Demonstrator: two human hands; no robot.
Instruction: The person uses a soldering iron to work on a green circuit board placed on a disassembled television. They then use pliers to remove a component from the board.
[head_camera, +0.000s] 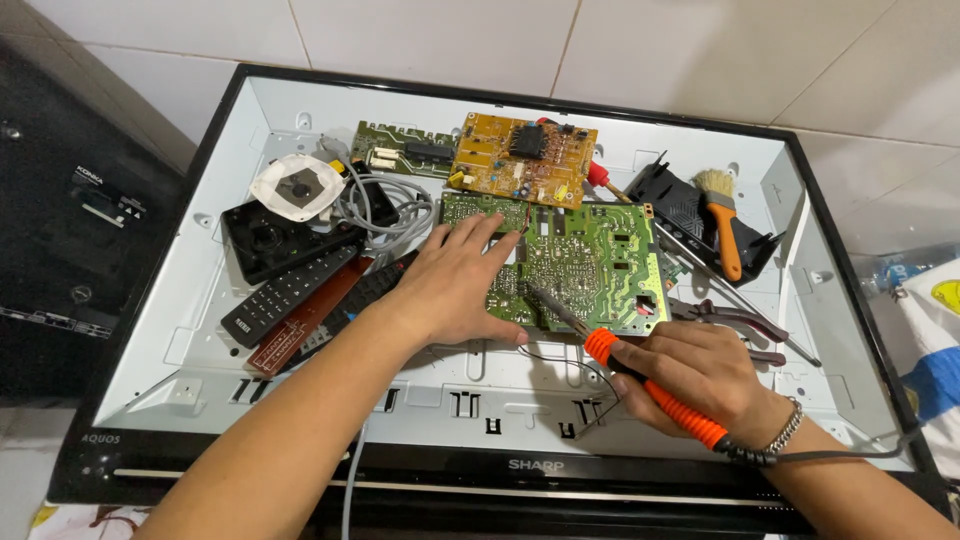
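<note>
A large green circuit board (590, 262) lies on the white metal back panel (200, 330) of an opened flat television. My left hand (460, 285) rests flat on the board's left part, fingers spread. My right hand (700, 372) grips an orange-handled soldering iron (655, 395). Its metal tip touches the board near its lower left, just right of my left thumb. The iron's dark cord runs off to the right past my wrist, which wears a metal bracelet (787, 432).
A yellow board (522, 158) and a smaller green board (400, 150) lie at the back. Remote controls (290, 292), a grey cable coil (390, 210) and a round speaker (297, 187) sit left. A brush (722, 215), screwdriver (700, 262) and pliers (735, 322) lie right.
</note>
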